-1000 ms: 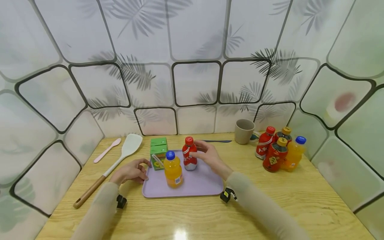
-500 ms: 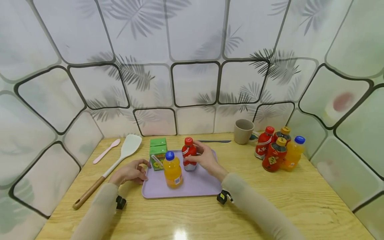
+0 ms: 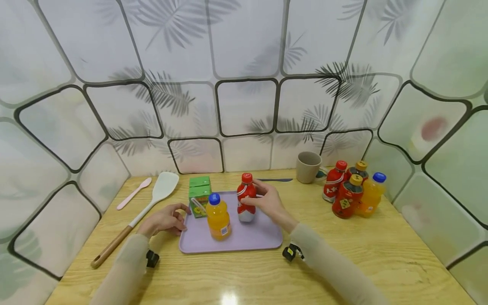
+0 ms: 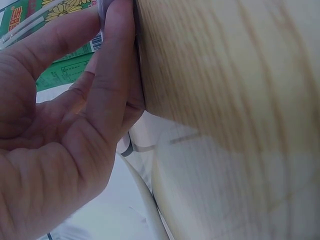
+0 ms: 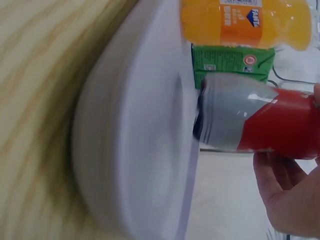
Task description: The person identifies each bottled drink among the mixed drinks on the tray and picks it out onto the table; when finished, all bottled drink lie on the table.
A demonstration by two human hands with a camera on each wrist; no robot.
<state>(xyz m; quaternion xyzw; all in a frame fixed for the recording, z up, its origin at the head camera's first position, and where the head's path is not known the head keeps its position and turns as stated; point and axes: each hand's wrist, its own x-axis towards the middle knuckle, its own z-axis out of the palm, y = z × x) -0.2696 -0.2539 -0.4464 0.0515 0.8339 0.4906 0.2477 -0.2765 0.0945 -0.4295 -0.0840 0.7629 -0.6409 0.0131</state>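
The right hand [image 3: 271, 205] pinches the red bottle [image 3: 245, 202] between the orange bottle [image 3: 218, 219] and the tray's [image 3: 259, 241] right edge; whether its base touches, I can't tell. Best hold it upright and move gently, the left hand [image 3: 163, 221], pinching the left edge, steadying the tray.

The orange label [image 5: 241, 24] on the yellow-orange drink bottle [image 5: 287, 22] reads "FANTA".
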